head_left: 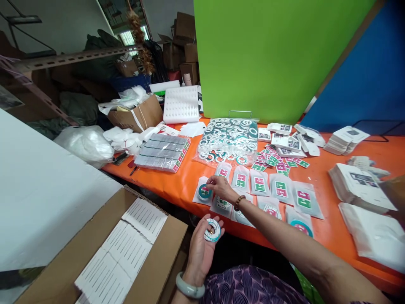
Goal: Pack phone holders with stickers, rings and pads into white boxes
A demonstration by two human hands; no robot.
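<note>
My left hand (202, 242), palm up below the table edge, holds a small stack of white and teal rings (212, 230) under its thumb. Over the nearest left corner of the pouches, my right hand (220, 187) pinches the edge of a teal ring (205, 192). That ring lies on a white pouch (198, 197) and surrounds a printed card. More pouches with pink and green cards (260, 184) lie in two rows to the right. In the front row, another teal ring (301, 228) rests on a pouch at the right end.
A clear bag of rings (229, 137) lies behind the pouches, beside loose cards (272, 159) and white boxes (286, 141). Stacked white packaging (363, 185) stands right. A wrapped pack (161, 152) lies left. An open carton (171, 240) of white boxes stands at front left.
</note>
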